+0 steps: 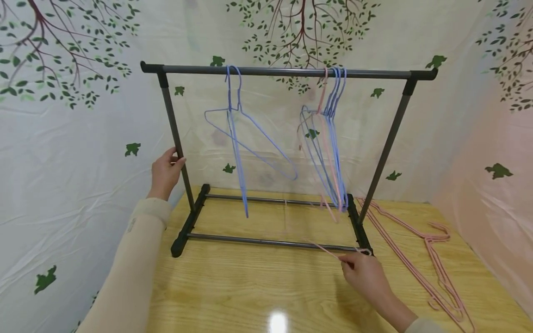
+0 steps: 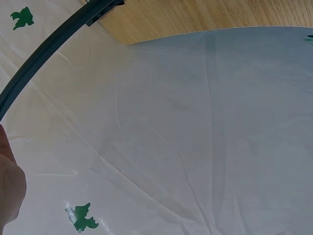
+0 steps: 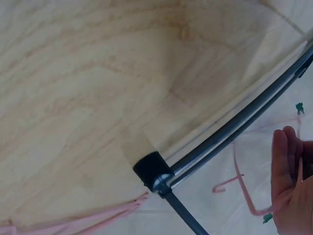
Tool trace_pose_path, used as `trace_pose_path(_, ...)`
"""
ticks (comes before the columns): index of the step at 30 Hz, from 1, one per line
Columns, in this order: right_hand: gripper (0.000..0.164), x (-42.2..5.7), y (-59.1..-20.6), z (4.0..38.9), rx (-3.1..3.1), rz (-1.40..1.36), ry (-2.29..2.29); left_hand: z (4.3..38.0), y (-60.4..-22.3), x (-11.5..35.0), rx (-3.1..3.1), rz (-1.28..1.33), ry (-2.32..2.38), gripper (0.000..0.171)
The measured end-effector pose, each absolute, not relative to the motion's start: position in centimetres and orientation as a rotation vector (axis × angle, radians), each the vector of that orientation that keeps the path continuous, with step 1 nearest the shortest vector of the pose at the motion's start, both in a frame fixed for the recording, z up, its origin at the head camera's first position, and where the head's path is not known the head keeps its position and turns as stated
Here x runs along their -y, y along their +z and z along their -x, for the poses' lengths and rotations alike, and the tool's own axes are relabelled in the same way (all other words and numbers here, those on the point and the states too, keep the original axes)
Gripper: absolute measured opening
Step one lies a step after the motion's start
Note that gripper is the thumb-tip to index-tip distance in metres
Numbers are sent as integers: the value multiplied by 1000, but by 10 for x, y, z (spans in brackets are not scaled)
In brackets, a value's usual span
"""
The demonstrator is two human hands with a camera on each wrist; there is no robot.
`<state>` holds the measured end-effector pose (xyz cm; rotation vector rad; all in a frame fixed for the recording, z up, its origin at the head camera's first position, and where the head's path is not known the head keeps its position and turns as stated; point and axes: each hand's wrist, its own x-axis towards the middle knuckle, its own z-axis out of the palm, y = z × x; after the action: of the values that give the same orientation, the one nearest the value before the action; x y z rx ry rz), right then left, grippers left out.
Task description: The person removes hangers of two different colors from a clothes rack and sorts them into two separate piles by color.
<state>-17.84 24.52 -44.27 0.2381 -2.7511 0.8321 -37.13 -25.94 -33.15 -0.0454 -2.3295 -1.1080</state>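
A wood-grain tabletop [image 1: 233,286], yellowish brown, carries a bright glare spot [image 1: 277,321] toward its near side. Creased whitish sheeting [image 1: 83,185] rises behind its back edge and past its left and right edges, pinkish beyond the right one. Printed reddish-brown branches [image 1: 302,27] with green leaves spread high above the back edge, and beyond both back corners. Dark green motifs [image 1: 498,171] (birds or leaves, the outlines don't settle it) dot the sheeting.
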Motion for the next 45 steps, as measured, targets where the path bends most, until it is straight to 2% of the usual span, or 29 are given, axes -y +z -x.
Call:
trace_pose_path(11,21,-251,-435,174,2484,12,1133,374,-331,259,2337,55,-1098,40)
trace_pose_path(24,25,-269,-443,171,2438,181,1119,371,-329,264,2350,37,-1098,40)
trace_pose_path(37,21,-297,-439,156,2140,170,1158,372,-328,268,2347,41,-1123,41)
trace_pose_path(40,20,-308,-437,152,2059,91,1105,372,-327,267,2352,46,-1132,42)
trace_pose_path(45,20,-330,-435,150,1822,-205,1024,373,-326,267,2356,42,-1133,41)
